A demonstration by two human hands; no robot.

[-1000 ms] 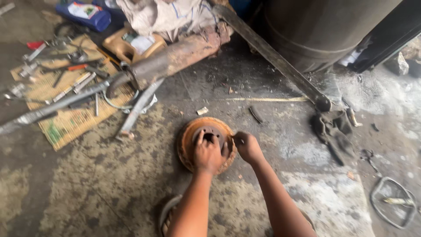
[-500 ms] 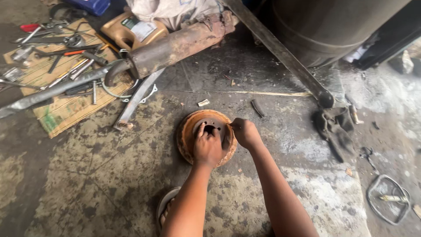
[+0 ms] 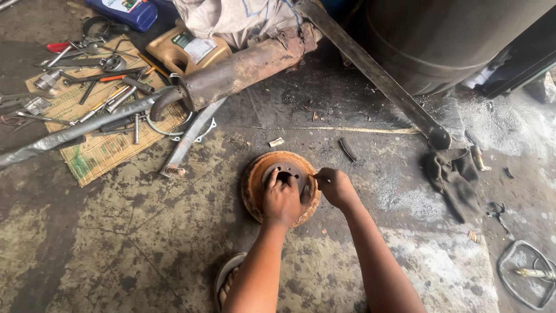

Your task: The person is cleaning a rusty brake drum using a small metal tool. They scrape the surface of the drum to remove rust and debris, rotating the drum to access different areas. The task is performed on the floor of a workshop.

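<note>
Tools (image 3: 87, 98) lie scattered at the far left on a woven mat (image 3: 98, 153); wrenches, sockets and red-handled pliers among them; a blue bottle (image 3: 124, 10) and a tan oil jug (image 3: 185, 49) stand behind them; a rusty exhaust pipe (image 3: 243, 66) runs across the mat's edge toward a dark drum (image 3: 446, 40) at the upper right. Beside the mat a flat metal bracket (image 3: 188, 139) rests on the stained concrete floor (image 3: 116, 243).

At the middle lies the rusty brake disc (image 3: 255, 188), flat on the floor and just ahead of a sandalled foot (image 3: 229, 284). The left hand (image 3: 281, 200) presses down on its hub, fingers spread over the centre hole; the right hand (image 3: 336, 186) sits at the disc's right rim, fingertips pinched together on something thin, too small to name. Compared with a second ago, both hands keep much the same places on the disc, the left having slid only slightly over the hub; the disc itself has not shifted on the floor, so the work at the hub looks to be in mid-course rather than finished.

Further right, a long flat steel bar (image 3: 370, 69) slants down to a dark rag (image 3: 454, 179); a wire loop (image 3: 524, 272) lies at the far right edge.
</note>
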